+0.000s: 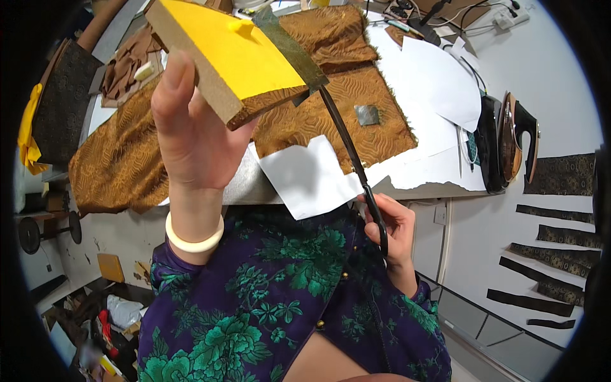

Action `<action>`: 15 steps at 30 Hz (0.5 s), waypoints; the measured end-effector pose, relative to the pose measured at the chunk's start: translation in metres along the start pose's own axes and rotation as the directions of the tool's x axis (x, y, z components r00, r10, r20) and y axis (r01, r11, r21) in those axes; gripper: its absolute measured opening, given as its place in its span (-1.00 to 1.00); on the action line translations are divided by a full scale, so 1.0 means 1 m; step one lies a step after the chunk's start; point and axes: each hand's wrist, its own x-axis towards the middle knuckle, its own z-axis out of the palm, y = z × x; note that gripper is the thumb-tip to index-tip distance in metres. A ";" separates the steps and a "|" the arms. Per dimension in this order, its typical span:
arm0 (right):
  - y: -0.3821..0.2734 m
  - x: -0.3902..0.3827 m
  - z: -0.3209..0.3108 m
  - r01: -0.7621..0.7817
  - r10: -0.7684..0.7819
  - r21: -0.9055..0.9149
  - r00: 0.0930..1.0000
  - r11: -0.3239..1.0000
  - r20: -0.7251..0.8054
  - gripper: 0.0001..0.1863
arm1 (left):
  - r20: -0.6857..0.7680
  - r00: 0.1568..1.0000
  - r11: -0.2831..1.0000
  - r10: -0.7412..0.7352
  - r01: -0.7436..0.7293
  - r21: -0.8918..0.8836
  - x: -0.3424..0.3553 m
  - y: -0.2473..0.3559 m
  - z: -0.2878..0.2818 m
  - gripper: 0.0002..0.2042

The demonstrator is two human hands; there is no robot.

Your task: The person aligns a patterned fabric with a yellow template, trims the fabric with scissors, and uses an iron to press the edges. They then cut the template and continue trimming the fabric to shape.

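My left hand (203,140) holds up a stiff wedge-shaped piece with a bright yellow face (232,54). Its side is tan-brown, and brown patterned fabric covers the lower end. A dark olive strip (289,48) runs along its right edge. From the corner there, a long narrow black strap (340,127) slants down to my right hand (396,226), whose fingers are closed around its lower part. Whether strap and yellow piece are joined is hard to make out. Below them a white paper sheet (309,178) hangs at the table's near edge.
Brown wavy-patterned fabric (114,159) drapes over the table's left edge, with more fabric (382,95) behind; a small grey-green square (366,115) lies on it. White paper (439,83) covers the right side. Dark fabric strips (547,223) hang on the right wall.
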 end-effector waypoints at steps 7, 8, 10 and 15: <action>0.012 0.009 0.007 -0.098 0.092 0.183 0.995 0.978 0.044 -0.51 | 0.179 0.983 0.998 -0.032 0.040 -0.042 -0.001 -0.003 -0.012 -0.45; 0.013 0.010 0.007 -0.108 0.100 0.208 0.994 0.972 0.049 -0.50 | 0.137 0.990 0.998 -0.016 0.008 0.059 -0.002 -0.003 -0.012 -0.39; 0.015 0.010 0.007 -0.127 0.116 0.255 0.992 0.959 0.057 -0.50 | 0.051 0.999 0.964 0.016 -0.029 0.266 -0.005 -0.002 -0.012 -0.26; 0.018 0.011 0.012 -0.097 0.093 0.277 0.995 0.956 0.028 -0.47 | 0.096 0.994 0.986 0.053 -0.068 0.151 -0.005 -0.003 -0.024 -0.28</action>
